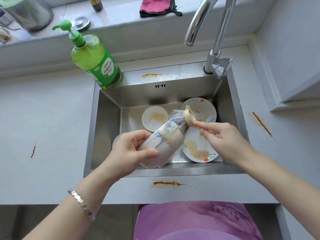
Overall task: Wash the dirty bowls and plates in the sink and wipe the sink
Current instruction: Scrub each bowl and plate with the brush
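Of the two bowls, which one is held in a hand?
The bowl with blue flowers, which the left hand grips tilted above the sink. The plain white bowl sits upright on the sink floor, in no hand.

In the sink (107, 129), the small bowl (154, 118) lies left of the rear plate (202, 108), with the front plate (199, 150) before it. The held bowl (166, 142) and brush (189, 116) are above them. Soap bottle (97, 66): rear left rim. Faucet (214, 54): rear right rim.

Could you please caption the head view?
Left hand holds a floral bowl over the sink; right hand applies a brush.
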`<action>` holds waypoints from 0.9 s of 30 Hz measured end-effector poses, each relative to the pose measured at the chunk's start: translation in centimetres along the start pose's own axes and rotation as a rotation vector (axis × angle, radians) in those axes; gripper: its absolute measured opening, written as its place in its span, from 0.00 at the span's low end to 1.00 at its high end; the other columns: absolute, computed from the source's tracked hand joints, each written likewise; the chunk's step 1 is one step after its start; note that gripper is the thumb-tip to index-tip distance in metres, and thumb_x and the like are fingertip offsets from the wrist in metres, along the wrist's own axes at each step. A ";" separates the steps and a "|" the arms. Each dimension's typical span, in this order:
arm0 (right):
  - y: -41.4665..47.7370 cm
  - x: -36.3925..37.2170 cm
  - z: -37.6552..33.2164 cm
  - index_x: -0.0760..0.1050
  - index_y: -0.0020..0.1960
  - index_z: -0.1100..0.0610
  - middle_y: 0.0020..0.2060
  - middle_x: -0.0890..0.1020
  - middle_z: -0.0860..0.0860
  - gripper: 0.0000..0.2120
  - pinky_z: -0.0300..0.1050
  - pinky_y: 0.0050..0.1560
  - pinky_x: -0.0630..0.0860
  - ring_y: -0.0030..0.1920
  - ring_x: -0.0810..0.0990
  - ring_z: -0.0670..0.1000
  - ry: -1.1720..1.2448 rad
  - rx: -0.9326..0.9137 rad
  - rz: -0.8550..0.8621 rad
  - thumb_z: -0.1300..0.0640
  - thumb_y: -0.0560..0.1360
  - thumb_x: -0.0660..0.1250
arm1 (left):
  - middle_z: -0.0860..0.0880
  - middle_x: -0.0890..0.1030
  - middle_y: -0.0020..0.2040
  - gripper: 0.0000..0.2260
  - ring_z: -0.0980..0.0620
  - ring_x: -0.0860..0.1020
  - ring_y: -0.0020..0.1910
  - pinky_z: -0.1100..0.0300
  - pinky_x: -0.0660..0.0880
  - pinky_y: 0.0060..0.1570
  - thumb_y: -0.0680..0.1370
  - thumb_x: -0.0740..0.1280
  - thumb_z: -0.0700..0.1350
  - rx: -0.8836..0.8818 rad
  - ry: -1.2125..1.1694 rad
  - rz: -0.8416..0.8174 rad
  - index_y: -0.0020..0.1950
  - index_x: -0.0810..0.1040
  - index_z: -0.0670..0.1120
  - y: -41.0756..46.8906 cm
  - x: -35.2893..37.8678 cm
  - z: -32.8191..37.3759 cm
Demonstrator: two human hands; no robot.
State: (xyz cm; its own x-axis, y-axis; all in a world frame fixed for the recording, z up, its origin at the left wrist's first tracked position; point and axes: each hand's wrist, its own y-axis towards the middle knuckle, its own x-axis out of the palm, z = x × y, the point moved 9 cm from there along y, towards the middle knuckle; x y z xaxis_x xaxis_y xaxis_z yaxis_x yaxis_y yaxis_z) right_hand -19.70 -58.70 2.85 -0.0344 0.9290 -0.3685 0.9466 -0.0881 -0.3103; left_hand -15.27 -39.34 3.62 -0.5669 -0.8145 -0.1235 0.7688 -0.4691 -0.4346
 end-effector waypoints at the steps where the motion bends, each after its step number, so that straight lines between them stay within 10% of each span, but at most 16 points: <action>1: -0.4 0.2 -0.6 0.75 0.59 0.40 0.54 0.80 0.40 0.16 0.28 0.56 0.72 0.58 0.76 0.42 -0.005 -0.038 -0.004 0.59 0.78 0.62 | 0.51 0.83 0.34 0.10 0.57 0.80 0.34 0.67 0.75 0.33 0.62 0.71 0.38 0.003 -0.012 0.007 0.42 0.79 0.42 0.1 0.0 0.0; 4: -2.0 1.2 -2.9 0.72 0.56 0.34 0.47 0.84 0.50 0.18 0.51 0.53 0.76 0.51 0.80 0.54 -0.049 -0.149 -0.046 0.58 0.77 0.64 | 0.50 0.83 0.34 0.10 0.56 0.80 0.34 0.66 0.75 0.33 0.62 0.71 0.38 0.020 -0.025 0.033 0.42 0.79 0.41 0.2 -0.3 0.1; 8: -0.1 -0.3 1.5 0.75 0.59 0.43 0.51 0.81 0.41 0.15 0.25 0.51 0.73 0.45 0.75 0.27 0.072 0.041 0.059 0.59 0.78 0.62 | 0.50 0.83 0.35 0.11 0.56 0.81 0.35 0.66 0.76 0.33 0.62 0.72 0.37 0.053 -0.098 0.029 0.43 0.79 0.41 0.1 -0.3 0.7; 11: 0.2 0.5 5.1 0.73 0.65 0.49 0.32 0.73 0.47 0.19 0.28 0.25 0.63 0.23 0.67 0.40 0.352 0.225 0.077 0.60 0.76 0.65 | 0.48 0.83 0.36 0.11 0.53 0.81 0.36 0.64 0.77 0.35 0.59 0.75 0.43 0.097 -0.228 0.065 0.40 0.82 0.45 0.0 -0.7 0.7; 16: 0.8 3.4 4.5 0.62 0.70 0.43 0.56 0.80 0.48 0.46 0.47 0.47 0.73 0.51 0.79 0.63 0.626 0.175 -0.177 0.62 0.57 0.77 | 0.48 0.84 0.38 0.17 0.52 0.82 0.37 0.61 0.79 0.39 0.56 0.82 0.51 0.108 -0.382 -0.053 0.41 0.83 0.50 -0.1 0.4 0.7; 27: 0.4 2.5 2.3 0.61 0.72 0.46 0.64 0.75 0.47 0.52 0.35 0.52 0.76 0.60 0.77 0.42 0.554 0.035 -0.270 0.73 0.55 0.76 | 0.50 0.81 0.39 0.19 0.55 0.79 0.38 0.65 0.75 0.40 0.64 0.70 0.54 -0.041 -0.053 -0.274 0.48 0.78 0.42 0.9 1.0 2.6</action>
State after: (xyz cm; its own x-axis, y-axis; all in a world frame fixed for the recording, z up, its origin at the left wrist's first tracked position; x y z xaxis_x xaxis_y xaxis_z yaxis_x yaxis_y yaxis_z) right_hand -20.18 -57.22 -0.22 -0.0910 0.9678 0.2345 0.9161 0.1737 -0.3614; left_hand -14.34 -41.43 5.38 -0.7351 -0.6761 0.0498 0.5755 -0.6612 -0.4813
